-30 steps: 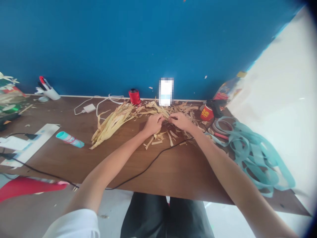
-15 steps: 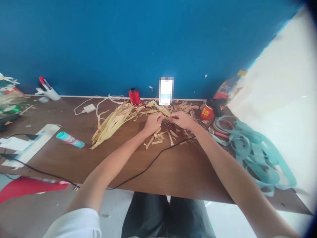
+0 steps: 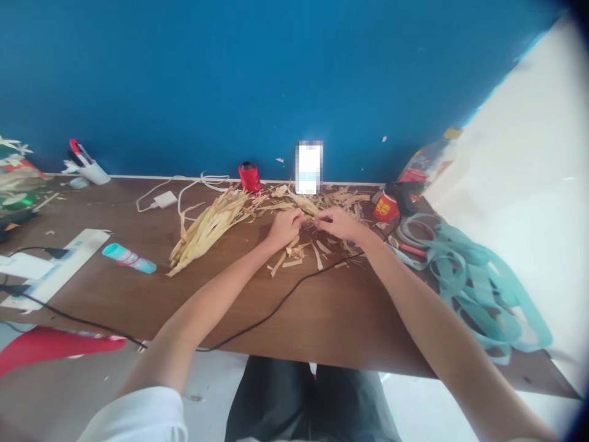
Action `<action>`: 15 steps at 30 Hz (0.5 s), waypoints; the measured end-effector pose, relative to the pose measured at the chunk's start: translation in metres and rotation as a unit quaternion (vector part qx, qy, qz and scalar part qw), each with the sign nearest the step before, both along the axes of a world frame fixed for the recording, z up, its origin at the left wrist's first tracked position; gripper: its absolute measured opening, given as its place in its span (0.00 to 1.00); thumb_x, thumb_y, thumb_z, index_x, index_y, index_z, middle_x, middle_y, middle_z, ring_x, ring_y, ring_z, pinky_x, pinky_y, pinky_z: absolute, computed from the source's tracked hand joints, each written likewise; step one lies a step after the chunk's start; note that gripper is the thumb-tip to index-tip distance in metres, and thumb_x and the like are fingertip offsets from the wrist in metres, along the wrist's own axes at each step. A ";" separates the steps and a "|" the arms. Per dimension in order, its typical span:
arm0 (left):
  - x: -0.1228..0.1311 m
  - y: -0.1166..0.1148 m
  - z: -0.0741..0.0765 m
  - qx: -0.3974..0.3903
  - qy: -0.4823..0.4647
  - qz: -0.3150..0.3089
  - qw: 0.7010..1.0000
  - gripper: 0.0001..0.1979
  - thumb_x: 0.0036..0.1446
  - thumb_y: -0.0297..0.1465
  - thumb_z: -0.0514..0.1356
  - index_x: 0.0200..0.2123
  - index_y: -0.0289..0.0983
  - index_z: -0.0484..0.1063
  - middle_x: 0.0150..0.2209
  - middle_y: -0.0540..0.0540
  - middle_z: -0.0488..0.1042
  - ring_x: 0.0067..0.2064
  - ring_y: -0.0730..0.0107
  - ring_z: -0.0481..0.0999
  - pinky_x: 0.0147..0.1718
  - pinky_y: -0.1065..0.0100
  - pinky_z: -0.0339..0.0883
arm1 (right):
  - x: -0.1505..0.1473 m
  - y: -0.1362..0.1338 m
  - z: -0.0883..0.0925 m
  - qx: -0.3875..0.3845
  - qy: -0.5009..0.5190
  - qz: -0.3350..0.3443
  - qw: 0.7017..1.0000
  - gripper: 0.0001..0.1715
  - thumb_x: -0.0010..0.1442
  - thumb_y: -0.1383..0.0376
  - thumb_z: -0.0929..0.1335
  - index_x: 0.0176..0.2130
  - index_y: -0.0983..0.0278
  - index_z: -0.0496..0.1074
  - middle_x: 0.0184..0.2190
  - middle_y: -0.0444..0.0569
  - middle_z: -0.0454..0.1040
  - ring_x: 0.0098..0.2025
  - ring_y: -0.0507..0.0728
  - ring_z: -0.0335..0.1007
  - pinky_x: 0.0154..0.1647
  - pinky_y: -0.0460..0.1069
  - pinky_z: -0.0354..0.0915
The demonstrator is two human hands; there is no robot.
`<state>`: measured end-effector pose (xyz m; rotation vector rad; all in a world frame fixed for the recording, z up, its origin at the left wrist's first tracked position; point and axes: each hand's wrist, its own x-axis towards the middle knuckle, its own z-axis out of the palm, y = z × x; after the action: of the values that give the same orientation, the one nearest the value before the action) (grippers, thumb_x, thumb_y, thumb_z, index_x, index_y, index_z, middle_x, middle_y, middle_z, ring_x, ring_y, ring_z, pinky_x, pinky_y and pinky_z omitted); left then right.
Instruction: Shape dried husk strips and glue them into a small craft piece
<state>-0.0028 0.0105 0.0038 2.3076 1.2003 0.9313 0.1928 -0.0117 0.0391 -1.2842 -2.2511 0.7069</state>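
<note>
Thin pale-yellow dried leaf strip [image 3: 309, 222] pinched between my left hand [image 3: 286, 227] and right hand [image 3: 338, 223], near the brown wooden table's [image 3: 322, 313] back edge | step: apparently splitting it | next: steady outward pull | loose straw-coloured strip bundle [image 3: 207, 230] lies left.

Both hands' grips [image 3: 309, 222] on dry husk strips [image 3: 294, 206]

Bright, even daylight; right side overexposed, edges warped, corner vignetted.

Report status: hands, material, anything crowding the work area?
Left hand and right hand pinched together on a dry husk strip. Husk bundle left of them. Black cable runs just below the hands.
</note>
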 end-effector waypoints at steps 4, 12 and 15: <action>-0.001 0.000 0.000 0.010 0.002 -0.007 1.000 0.09 0.58 0.30 0.53 0.28 0.38 0.70 0.25 0.49 0.74 0.29 0.69 0.71 0.34 0.67 0.61 | -0.002 -0.002 -0.003 -0.005 0.023 -0.023 0.999 0.12 0.53 0.64 0.62 0.23 0.65 0.70 0.21 0.42 0.68 0.26 0.52 0.61 0.29 0.47 0.54; 0.000 -0.004 0.006 0.028 -0.020 -0.006 0.999 0.12 0.60 0.33 0.52 0.27 0.37 0.71 0.27 0.49 0.74 0.30 0.69 0.71 0.35 0.68 0.61 | -0.009 -0.006 -0.003 -0.092 0.095 -0.056 0.990 0.18 0.56 0.53 0.65 0.25 0.64 0.69 0.20 0.44 0.72 0.21 0.53 0.65 0.23 0.47 0.59; -0.001 -0.005 0.010 0.006 -0.070 -0.004 0.998 0.14 0.61 0.37 0.52 0.29 0.37 0.72 0.31 0.47 0.76 0.34 0.68 0.72 0.37 0.68 0.63 | -0.009 -0.006 0.000 -0.071 0.116 -0.062 0.989 0.18 0.57 0.53 0.64 0.26 0.64 0.69 0.21 0.44 0.73 0.22 0.53 0.67 0.25 0.47 0.61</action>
<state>-0.0041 0.0054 0.0136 2.2140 1.1307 1.0802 0.1836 -0.0179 0.0386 -1.3198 -1.9484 0.9337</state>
